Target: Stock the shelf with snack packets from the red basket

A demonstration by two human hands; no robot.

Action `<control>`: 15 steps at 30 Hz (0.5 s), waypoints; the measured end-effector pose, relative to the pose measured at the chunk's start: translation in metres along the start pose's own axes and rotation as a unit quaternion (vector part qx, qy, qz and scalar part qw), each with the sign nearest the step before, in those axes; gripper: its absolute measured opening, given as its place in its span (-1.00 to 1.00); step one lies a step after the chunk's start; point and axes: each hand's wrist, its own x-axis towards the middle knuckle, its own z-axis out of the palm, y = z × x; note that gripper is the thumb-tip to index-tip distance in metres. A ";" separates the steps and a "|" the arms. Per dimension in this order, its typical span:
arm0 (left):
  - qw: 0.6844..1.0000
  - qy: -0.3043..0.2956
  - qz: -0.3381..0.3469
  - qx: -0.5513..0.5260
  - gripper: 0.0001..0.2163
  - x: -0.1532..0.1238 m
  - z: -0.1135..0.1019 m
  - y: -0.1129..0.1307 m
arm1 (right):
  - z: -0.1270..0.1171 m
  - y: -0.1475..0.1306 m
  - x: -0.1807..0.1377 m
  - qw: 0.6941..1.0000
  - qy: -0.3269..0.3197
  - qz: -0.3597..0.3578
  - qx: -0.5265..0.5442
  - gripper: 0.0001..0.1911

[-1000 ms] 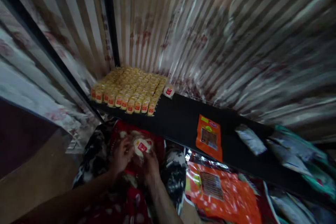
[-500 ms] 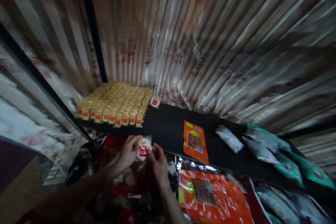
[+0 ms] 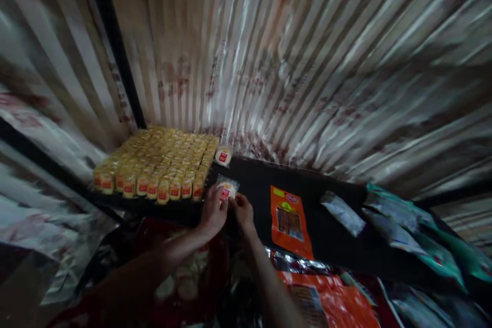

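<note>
My left hand [image 3: 213,211] and my right hand [image 3: 243,210] together grip a small clear packet [image 3: 227,189] holding a round white item with a red label, just over the black shelf [image 3: 253,179]. The left fingers close on its near left side; the right fingertips pinch its lower right corner. A similar white packet [image 3: 223,156] lies by the back wall, beside rows of yellow wrapped packets [image 3: 163,156] with red labels. Below my forearms sits an open red bag [image 3: 149,236] with pale round pieces inside.
An orange packet [image 3: 290,223] lies on the shelf to the right. Beyond it are a silvery white packet [image 3: 344,212] and several green-and-white packets [image 3: 395,230]. A larger orange pack [image 3: 334,297] is below the shelf edge. Corrugated sheeting [image 3: 261,61] stands behind; a dark post [image 3: 115,41] rises at left.
Both hands have carried the white packet forward from above the red bag to over the shelf, close to the other white packet. The camera view has shifted slightly.
</note>
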 end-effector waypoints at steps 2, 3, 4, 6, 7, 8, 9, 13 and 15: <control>1.000 -0.010 -0.015 0.014 -0.61 0.011 0.014 -0.002 | 0.006 0.002 0.024 0.999 0.013 -0.002 -0.042 -0.67; 1.000 -0.015 -0.021 0.017 -0.61 0.017 0.020 -0.003 | 0.009 0.002 0.035 0.998 0.019 -0.001 -0.062 -0.67; 0.999 -0.018 -0.027 0.019 -0.60 0.025 0.025 -0.003 | 0.013 0.001 0.046 0.996 0.025 -0.003 -0.081 -0.68; 0.999 -0.027 -0.041 0.020 -0.59 0.042 0.031 -0.003 | 0.021 -0.002 0.067 0.992 0.034 -0.019 -0.118 -0.69; 0.998 -0.035 -0.047 0.020 -0.59 0.050 0.033 -0.002 | 0.025 -0.004 0.076 0.990 0.037 -0.030 -0.134 -0.71; 0.997 -0.043 -0.054 0.021 -0.59 0.059 0.034 -0.001 | 0.029 -0.006 0.085 0.988 0.037 -0.040 -0.147 -0.72; 0.997 -0.051 -0.060 0.023 -0.59 0.067 0.035 0.000 | 0.034 -0.007 0.093 0.986 0.035 -0.049 -0.156 -0.73; 0.995 -0.050 -0.076 0.035 -0.59 0.094 0.040 0.001 | 0.048 -0.014 0.117 0.984 0.032 -0.054 -0.166 -0.73; 0.995 -0.033 -0.088 0.042 -0.59 0.103 0.043 -0.001 | 0.052 -0.017 0.123 0.983 0.030 -0.052 -0.175 -0.72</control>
